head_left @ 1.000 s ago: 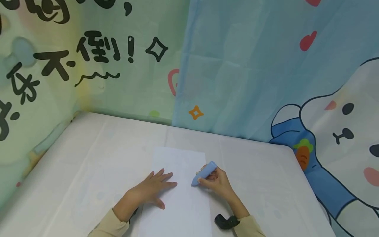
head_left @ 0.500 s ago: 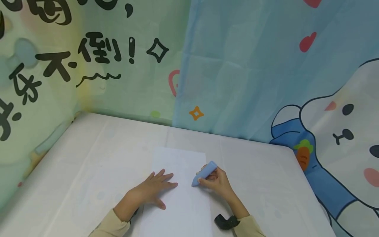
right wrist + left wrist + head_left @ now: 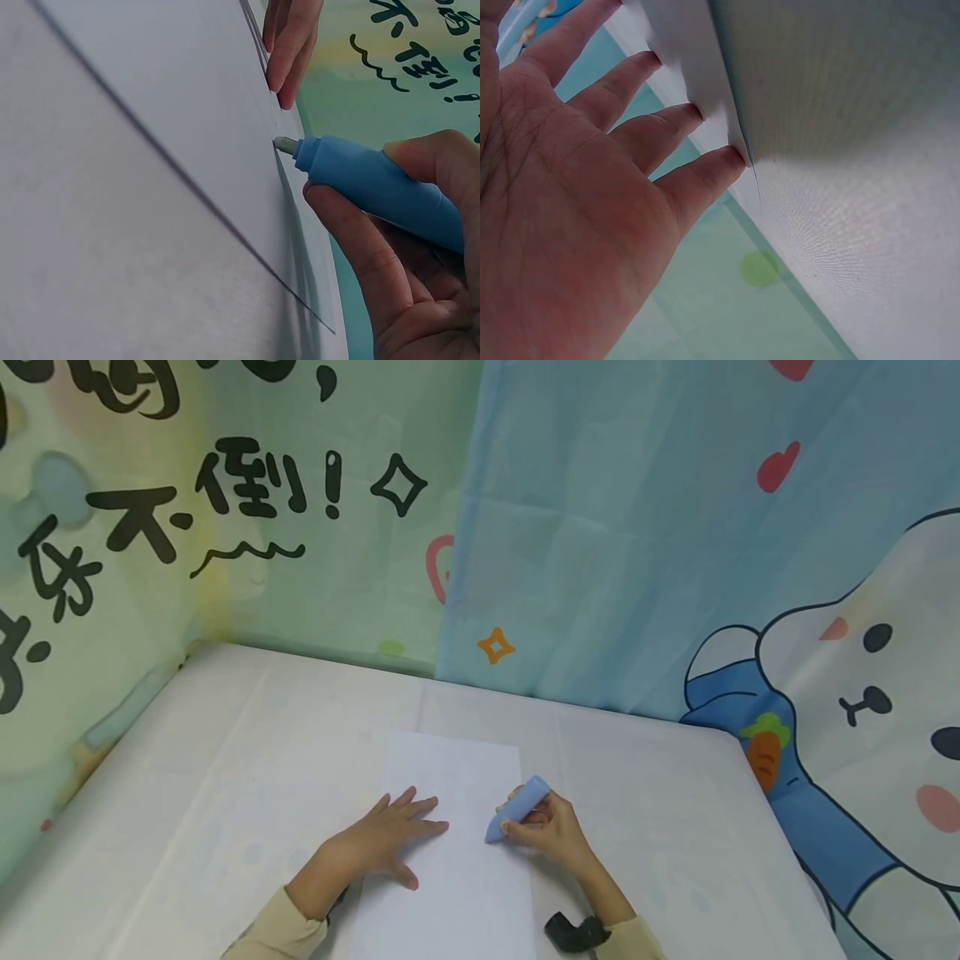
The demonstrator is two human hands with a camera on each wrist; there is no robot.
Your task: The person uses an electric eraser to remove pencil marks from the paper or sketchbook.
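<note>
1. Now the left hand (image 3: 382,843) lies flat, fingers (image 3: 697,180) straight, pressing the paper (image 3: 457,793) on the surface (image 3: 225,760).
2. Right hand (image 3: 551,831) grips the blue pen (image 3: 517,808), tip touching the paper; best to press softly.

A blank white rectangular sheet of paper (image 3: 453,827) lies flat on the white-covered table, its long side running away from the person. A chunky light-blue plastic marker (image 3: 516,808) is tilted over the sheet's right half, its grey tip touching the paper.

My left hand (image 3: 382,843) lies flat, fingers (image 3: 416,810) spread toward two o'clock. My right hand (image 3: 551,831) is curled, fingers (image 3: 352,247) pinching, knuckles toward ten o'clock.
</note>
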